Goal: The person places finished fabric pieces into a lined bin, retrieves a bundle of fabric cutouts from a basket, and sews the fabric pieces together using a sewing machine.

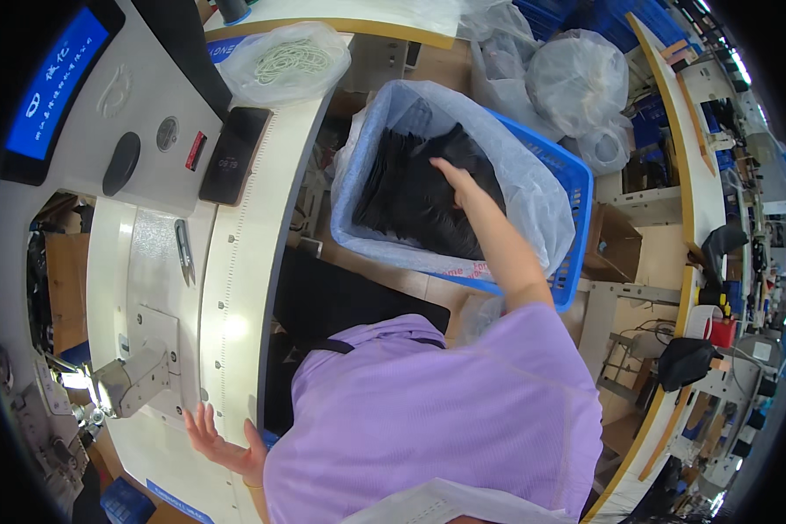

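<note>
My left hand [224, 445] hovers palm up over the front edge of the white sewing table [236, 349]. Its fingers are spread and hold nothing. My right arm reaches across to a blue basket [576, 201] lined with a translucent plastic bag [533, 188]. There my right hand [454, 182] is over a stack of black fabric pieces [410, 188]. Its fingers look stretched out, with no piece visibly lifted. Whether they press on the fabric I cannot tell. The sewing machine's metal presser area [135, 380] lies left of my left hand.
Thread snips [183, 251] and a dark phone [236, 155] lie on the table beside the machine body [105, 113]. A plastic bag of pale green cord [293, 65] sits at the far end. Stuffed plastic bags [578, 79] stand behind the basket; a cardboard box [611, 244] is at its right.
</note>
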The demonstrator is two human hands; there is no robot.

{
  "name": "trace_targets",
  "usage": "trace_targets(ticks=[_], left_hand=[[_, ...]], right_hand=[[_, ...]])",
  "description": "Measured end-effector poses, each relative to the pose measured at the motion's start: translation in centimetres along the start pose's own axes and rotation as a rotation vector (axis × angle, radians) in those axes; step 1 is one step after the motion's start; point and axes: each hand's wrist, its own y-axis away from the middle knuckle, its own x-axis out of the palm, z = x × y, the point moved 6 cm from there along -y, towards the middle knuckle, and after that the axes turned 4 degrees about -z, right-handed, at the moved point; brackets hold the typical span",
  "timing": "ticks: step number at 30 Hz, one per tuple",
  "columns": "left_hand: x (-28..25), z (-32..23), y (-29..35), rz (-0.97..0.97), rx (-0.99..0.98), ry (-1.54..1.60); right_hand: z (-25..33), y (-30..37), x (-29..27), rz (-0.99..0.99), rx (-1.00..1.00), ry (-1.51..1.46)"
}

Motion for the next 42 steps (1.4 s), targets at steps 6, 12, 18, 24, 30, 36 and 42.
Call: trace_targets(ticks=[6, 12, 18, 24, 30, 36, 42], left_hand=[[1.5, -0.5, 1.2, 0.104, -0.025, -0.048], [1.9, -0.8, 1.6, 0.163, -0.015, -0.15], [2.9, -1.0, 2.0, 0.204, -0.009, -0.122], [3.6, -1.0, 1.4, 0.173, -0.021, -0.108], [0.9, -1.3, 4.4, 0.025, -0.065, -0.164], [-4.4, -0.6, 21.8, -0.265, -0.456, -0.567], [-4.3, -1.9, 45.4, -0.284, -1.309, -1.326]], right_hand=[[-6.8, -0.4, -0.3, -0.605, -0.03, 0.821], [-6.1, 0.8, 0.5, -0.776, -0.426, 0.908], [-4.5, -2.0, -0.9, -0.831, -0.31, 0.953], [-3.8, -1.3, -1.5, -0.903, -0.494, 0.943], [-2.0, 2.1, 2.6, -0.91, -0.437, 1.208], [2.7, 18.4, 12.0, -0.246, -1.777, 0.56], [-5.3, 38.6, 23.4, 1.283, -1.814, 0.373]])
